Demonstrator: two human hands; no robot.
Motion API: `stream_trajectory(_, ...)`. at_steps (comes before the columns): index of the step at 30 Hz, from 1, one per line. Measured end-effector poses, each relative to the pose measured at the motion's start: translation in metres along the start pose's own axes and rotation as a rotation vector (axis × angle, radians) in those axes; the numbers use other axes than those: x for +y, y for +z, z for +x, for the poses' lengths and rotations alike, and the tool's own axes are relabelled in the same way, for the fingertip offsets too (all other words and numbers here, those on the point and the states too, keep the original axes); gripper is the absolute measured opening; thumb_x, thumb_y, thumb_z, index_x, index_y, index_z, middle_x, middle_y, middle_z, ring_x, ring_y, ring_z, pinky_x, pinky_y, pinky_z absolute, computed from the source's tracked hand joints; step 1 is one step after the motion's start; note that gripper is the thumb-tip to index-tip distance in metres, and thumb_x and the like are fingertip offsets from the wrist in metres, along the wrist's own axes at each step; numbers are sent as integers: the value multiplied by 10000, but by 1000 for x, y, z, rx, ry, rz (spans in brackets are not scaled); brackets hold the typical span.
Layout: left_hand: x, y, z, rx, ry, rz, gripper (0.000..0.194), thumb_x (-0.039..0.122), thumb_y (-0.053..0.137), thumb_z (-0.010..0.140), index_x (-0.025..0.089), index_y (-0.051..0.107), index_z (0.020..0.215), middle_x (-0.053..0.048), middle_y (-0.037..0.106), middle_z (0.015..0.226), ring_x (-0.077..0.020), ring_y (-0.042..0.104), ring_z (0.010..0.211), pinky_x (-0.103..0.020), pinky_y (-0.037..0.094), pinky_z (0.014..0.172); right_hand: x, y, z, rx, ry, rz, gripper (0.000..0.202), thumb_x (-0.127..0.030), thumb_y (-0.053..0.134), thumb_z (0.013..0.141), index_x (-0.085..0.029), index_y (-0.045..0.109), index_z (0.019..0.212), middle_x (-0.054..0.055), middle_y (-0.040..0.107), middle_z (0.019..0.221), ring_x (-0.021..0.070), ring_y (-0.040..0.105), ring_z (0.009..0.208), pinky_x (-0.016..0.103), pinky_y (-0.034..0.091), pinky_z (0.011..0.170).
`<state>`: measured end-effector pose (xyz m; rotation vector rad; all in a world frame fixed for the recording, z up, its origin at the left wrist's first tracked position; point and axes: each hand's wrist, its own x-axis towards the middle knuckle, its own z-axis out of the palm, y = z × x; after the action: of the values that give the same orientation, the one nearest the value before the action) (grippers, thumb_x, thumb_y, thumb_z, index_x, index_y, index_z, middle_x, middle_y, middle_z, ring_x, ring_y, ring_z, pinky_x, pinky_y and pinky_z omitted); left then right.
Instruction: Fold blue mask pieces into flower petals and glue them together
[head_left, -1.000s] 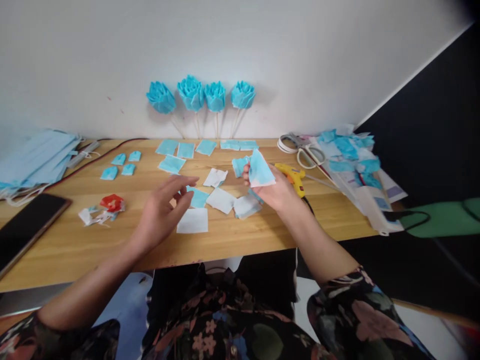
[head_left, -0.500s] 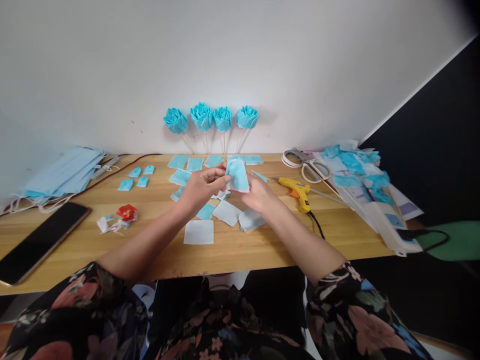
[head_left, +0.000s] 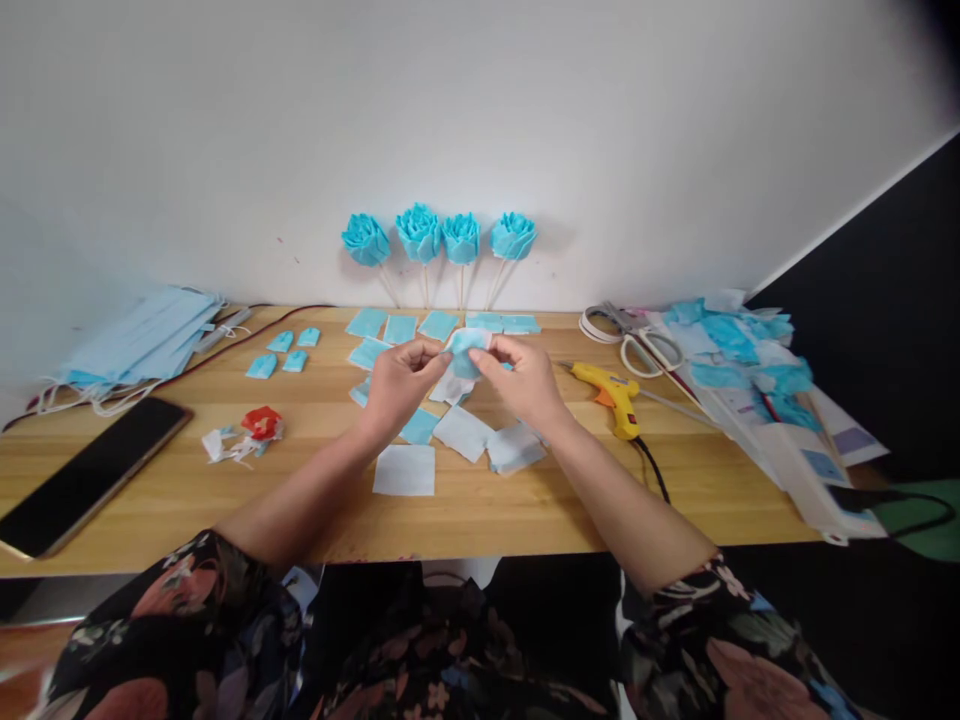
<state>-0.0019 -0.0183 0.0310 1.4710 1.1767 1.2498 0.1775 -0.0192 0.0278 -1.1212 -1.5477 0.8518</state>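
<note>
The table (head_left: 187, 480) carries everything here. Far to the left of the grip lie a stack of masks (head_left: 142, 340) and a phone (head_left: 90, 475). To the right of it are a scrap pile (head_left: 742, 345), scissors (head_left: 634, 335) and a glue gun (head_left: 611, 392). Behind the grip, four flowers (head_left: 441, 236) lean on the wall, and blue and white squares (head_left: 405, 468) lie flat under and in front of it.

The left hand (head_left: 394, 385) and the right hand (head_left: 525, 380) meet above the table, and both pinch one blue piece (head_left: 465, 352) between thumb and fingertips, each at its own edge. The piece looks very light, thin and soft, so I judge it folds and creases easily. It is best held at the edges with a gentle pinch.
</note>
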Motion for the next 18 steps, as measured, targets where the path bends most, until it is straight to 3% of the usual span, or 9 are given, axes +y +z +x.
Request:
stream_trajectory(4,-3,-4,-4,18,28,27,268,404,649,846,181,650,697,9,562,643,-118,469,619,-266,376,599,14,3,-1,55,56,43,262,-433,651,834,-194,666,728,-28,542,631,115,467,601,259,377,580)
stream_trajectory(7,-5,-6,-5,48,101,41,245,428,689,833,189,704,882,-38,692,876,-154,583,782,-269,455,687,19,3,-5,52,97,51,277,-442,653,826,-195,642,702,-30,517,625,113,445,604,255,361,575)
stream_trajectory(10,-6,-3,-6,25,111,49,274,399,738,794,188,703,965,-66,716,1000,-173,621,866,-275,491,718,17,5,-9,37,107,24,274,-433,654,825,-192,644,695,-27,513,631,114,441,613,257,358,583)
stream_trajectory(14,-8,-2,-6,-6,50,-26,181,340,737,794,185,715,885,-43,720,881,-153,624,768,-284,498,715,13,9,-12,-2,107,-8,255,-423,660,823,-188,677,727,-24,521,638,118,447,620,259,360,587)
stream_trajectory(18,-13,-7,-2,-5,-101,-260,159,320,710,809,179,694,738,-29,695,769,-130,606,683,-261,477,639,16,9,-12,-41,105,-1,248,-430,659,830,-193,705,775,-19,558,672,127,483,653,260,395,618)
